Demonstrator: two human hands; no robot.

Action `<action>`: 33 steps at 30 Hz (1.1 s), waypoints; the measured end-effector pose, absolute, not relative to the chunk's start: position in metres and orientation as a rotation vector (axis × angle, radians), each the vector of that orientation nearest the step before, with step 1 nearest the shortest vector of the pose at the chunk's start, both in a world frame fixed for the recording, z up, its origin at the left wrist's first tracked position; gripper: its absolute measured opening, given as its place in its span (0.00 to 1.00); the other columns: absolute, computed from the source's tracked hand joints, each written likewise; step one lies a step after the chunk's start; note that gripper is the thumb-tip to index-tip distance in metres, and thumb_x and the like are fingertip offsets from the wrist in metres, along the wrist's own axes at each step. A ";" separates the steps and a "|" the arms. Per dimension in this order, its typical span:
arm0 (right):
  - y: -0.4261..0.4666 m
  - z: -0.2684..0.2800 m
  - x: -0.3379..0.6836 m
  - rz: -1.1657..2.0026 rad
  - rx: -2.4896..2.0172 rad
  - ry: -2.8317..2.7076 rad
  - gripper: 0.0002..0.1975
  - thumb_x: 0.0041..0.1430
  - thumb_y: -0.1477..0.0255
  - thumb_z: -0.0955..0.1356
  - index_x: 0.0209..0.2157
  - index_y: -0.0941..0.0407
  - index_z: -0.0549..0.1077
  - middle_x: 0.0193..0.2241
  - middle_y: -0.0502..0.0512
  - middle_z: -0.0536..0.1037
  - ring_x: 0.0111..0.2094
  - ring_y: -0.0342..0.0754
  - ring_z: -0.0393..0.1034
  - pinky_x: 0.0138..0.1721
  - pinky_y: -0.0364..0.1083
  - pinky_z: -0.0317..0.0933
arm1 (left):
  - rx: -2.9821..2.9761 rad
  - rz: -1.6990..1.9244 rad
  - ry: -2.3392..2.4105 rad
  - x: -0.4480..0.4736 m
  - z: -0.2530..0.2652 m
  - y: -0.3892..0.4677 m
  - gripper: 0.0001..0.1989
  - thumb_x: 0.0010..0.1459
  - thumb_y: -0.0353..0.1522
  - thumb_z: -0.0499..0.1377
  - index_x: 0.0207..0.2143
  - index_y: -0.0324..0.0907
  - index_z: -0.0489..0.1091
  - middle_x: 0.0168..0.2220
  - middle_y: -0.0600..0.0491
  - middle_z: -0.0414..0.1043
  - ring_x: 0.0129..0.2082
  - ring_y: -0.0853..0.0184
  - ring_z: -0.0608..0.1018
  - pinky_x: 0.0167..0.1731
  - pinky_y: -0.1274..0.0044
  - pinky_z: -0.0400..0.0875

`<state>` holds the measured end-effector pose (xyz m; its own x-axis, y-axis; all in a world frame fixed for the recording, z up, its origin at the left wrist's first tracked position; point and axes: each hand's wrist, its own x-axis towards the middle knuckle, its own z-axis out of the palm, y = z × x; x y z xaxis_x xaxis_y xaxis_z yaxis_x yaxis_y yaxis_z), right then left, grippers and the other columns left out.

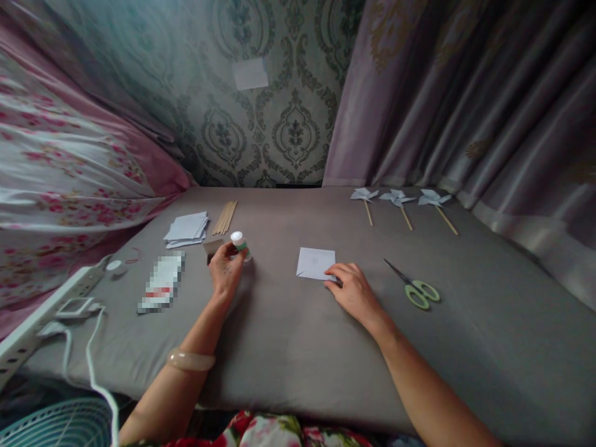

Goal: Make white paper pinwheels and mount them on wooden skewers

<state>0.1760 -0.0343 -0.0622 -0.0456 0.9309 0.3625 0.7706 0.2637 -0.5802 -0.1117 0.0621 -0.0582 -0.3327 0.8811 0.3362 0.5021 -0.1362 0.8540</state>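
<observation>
Steadily: left hand grasps bottle, right hand pinches near-right corner of paper.
Well inside near edge of cloth-covered surface; best keep paper flat, bottle upright.

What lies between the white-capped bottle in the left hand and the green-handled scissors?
In the head view, a white paper square, with the right hand at its near right corner.

Left fingers hold a bottle, right fingers touch paper, and 3 pinwheels lie beyond.
</observation>
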 end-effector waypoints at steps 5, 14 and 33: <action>-0.034 -0.064 0.176 0.268 -1.557 -2.010 0.06 0.57 0.73 0.69 0.37 0.54 0.77 0.40 0.58 0.78 0.44 0.55 0.67 0.47 0.53 0.60 | 1.576 1.447 1.839 -0.109 -0.053 0.061 0.18 0.49 0.40 0.61 0.40 0.40 0.74 0.35 0.49 0.77 0.36 0.63 0.77 0.40 0.73 0.68; -0.032 -0.067 0.178 0.115 -1.576 -2.114 0.05 0.60 0.74 0.67 0.35 0.55 0.77 0.38 0.55 0.78 0.41 0.52 0.67 0.44 0.50 0.59 | 1.611 1.414 1.941 -0.107 -0.055 0.061 0.19 0.48 0.41 0.59 0.40 0.41 0.73 0.35 0.49 0.76 0.35 0.63 0.76 0.39 0.72 0.67; -0.030 -0.069 0.179 -0.068 -1.617 -2.263 0.09 0.64 0.77 0.63 0.34 0.56 0.74 0.37 0.56 0.76 0.39 0.50 0.64 0.40 0.47 0.54 | 2.049 1.214 1.562 -0.070 -0.042 0.012 0.08 0.55 0.36 0.58 0.34 0.41 0.73 0.31 0.52 0.76 0.33 0.65 0.76 0.36 0.74 0.69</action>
<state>0.1789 -0.0298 -0.0685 -0.2820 0.9069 0.3131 0.9239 0.3447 -0.1660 -0.0703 0.0121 -0.0416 0.0554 0.8955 0.4416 0.6488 -0.3685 0.6658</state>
